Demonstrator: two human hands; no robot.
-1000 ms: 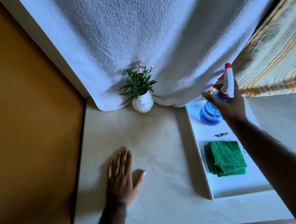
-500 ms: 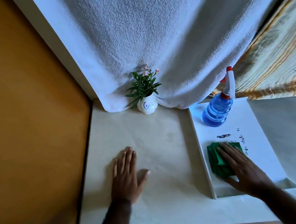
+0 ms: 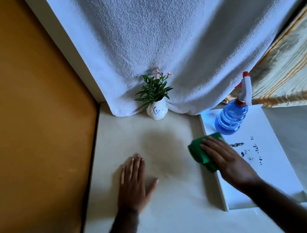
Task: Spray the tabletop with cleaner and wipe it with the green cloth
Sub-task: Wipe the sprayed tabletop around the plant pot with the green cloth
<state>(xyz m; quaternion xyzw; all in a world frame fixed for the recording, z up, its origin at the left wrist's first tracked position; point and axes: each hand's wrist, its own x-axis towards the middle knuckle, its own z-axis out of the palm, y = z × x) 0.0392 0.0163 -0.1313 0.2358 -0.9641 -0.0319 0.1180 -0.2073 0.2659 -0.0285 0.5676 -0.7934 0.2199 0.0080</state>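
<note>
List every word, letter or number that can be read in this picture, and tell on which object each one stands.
"G": a blue handwritten mark on the small white vase; it looks like this letter, but I am not sure.
Dark printed marks on the white tray, near the right hand: too small and broken to read.
Spray bottle and green cloth: no text visible.

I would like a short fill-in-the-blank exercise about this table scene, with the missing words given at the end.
1. The right hand presses flat on the ____ cloth.
2. The spray bottle stands on the white ____.
3. The left hand lies ____ on the tabletop, holding nothing.
4. The small vase holds a ____ with pink flowers.

Missing words: green; tray; flat; plant
</note>
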